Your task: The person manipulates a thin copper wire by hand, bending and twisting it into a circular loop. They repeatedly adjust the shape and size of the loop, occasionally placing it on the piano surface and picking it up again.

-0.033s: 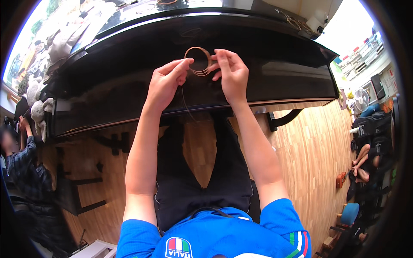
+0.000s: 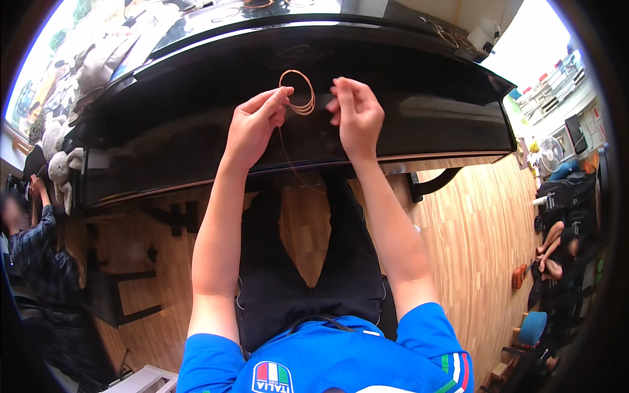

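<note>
My left hand is closed, thumb and fingers pinching the lower left side of a coil of thin copper-coloured wire. Several loops make up the ring, which stands up above the black panel. From below that hand hangs a faint thin strand, blurred lower down. My right hand is just right of the coil, apart from it. Its fingers are curled in toward the thumb, the tips partly smeared, and whatever they may pinch cannot be made out.
A wide glossy black surface, like a piano front, spans the space before me. Papers and coiled wires lie along its far top. A grey stuffed toy hangs at its left end. Other people sit at far left and right; a blue stool stands at right.
My right hand has come off the coil and moved slightly right. The coil has turned to look narrower and stays in my left hand. The hanging strand has shifted and blurred.
</note>
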A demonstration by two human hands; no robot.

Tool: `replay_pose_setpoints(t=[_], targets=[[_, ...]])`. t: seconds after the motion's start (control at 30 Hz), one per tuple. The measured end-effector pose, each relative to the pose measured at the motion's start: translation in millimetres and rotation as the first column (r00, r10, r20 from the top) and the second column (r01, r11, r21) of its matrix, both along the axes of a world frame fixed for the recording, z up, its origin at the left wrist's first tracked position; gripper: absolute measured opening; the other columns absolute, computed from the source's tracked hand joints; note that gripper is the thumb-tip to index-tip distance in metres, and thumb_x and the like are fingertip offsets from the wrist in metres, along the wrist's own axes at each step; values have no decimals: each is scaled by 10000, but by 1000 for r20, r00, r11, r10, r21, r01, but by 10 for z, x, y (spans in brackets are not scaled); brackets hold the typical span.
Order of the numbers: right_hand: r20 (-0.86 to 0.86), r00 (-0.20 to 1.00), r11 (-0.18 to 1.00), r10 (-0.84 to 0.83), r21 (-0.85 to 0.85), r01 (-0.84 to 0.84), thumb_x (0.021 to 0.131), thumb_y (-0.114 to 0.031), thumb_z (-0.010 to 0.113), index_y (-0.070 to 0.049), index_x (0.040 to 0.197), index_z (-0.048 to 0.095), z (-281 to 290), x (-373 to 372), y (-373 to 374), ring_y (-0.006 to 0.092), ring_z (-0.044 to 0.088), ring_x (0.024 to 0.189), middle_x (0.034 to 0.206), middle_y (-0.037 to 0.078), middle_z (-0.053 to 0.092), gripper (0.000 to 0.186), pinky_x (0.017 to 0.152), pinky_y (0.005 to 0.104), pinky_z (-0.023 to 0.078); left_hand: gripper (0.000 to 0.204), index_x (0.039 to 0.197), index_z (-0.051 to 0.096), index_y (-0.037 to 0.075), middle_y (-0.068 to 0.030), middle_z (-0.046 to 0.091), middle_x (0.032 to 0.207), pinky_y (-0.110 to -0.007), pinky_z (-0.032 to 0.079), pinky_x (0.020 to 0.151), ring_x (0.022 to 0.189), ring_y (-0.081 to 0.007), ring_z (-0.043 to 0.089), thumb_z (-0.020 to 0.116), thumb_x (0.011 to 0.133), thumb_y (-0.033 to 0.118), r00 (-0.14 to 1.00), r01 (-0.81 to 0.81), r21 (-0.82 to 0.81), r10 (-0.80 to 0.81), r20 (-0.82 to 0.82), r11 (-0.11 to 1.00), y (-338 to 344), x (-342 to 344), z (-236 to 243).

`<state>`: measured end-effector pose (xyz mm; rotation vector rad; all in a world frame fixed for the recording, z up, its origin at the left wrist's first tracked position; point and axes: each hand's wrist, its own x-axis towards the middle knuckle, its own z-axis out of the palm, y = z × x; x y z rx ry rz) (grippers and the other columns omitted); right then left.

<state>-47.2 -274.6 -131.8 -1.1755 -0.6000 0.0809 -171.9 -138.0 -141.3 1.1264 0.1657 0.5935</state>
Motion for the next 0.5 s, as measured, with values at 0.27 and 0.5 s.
replay_pose_setpoints(t=[0.27,0.5], targets=[[-562,561,660,608,-36,-750,1018,-432,582,54,1267,586,-462,-1082,-509,104,629,584,852,113,694,547,492,224,499,246,1132,705,17,-14,679,984,-252,459,826,890,-86,596,643,1003,217,996,41,-185,-25,87,982,56,-21,-3],[-587,655,875,475,237,-422,1019,-385,589,3,1104,668,-359,-784,-581,130,665,652,859,87,690,405,549,246,558,194,988,685,83,-6,677,969,-280,464,877,924,-109,611,617,1018,262,984,125,-121,-108,140,985,73,-37,-39]])
